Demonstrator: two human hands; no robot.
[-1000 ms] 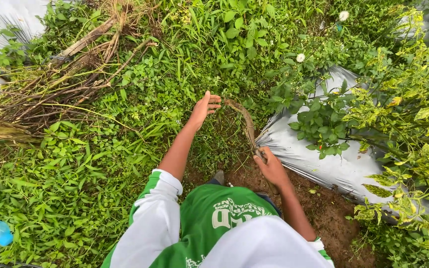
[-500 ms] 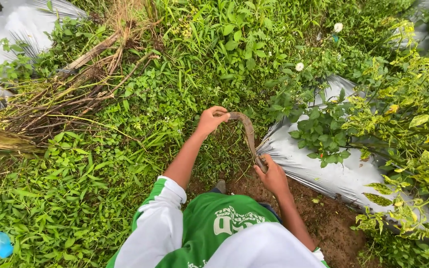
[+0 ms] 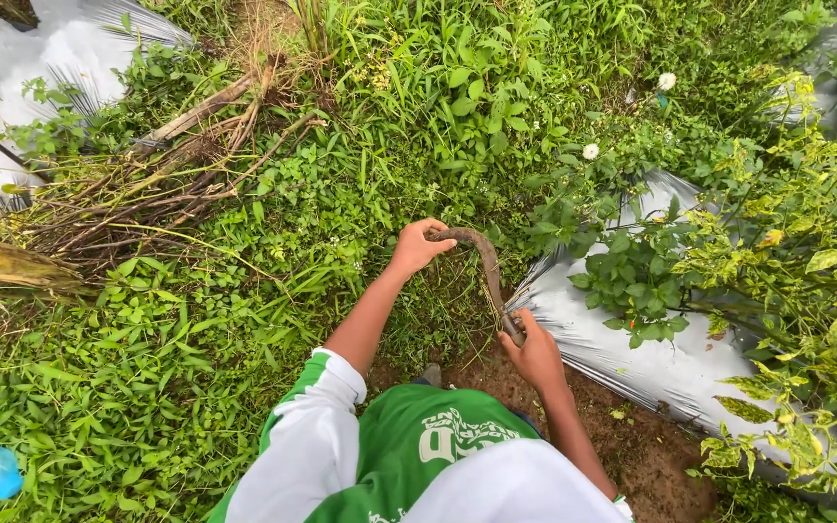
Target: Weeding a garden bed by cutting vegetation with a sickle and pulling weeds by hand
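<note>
Left hand (image 3: 417, 246) now closed over sickle (image 3: 481, 268) tip, earlier open above weeds (image 3: 273, 232), right hand (image 3: 535, 353) fingers wrapped round handle, silver mulch sheet (image 3: 632, 358) beside.

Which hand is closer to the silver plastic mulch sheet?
Right. The right hand grips the sickle handle right at the edge of the silver plastic mulch sheet. The left hand holds the blade's tip over the weeds, farther away.

The sickle (image 3: 481, 266) is dull brown, perhaps rust or caked soil. The sleeve (image 3: 307, 441) is white with a green cuff band; the shirt (image 3: 418, 450) is green with a white emblem. Silver mulch sheeting (image 3: 632, 349) borders reddish-brown soil (image 3: 632, 446). Two flowers (image 3: 666, 81) are white.
</note>
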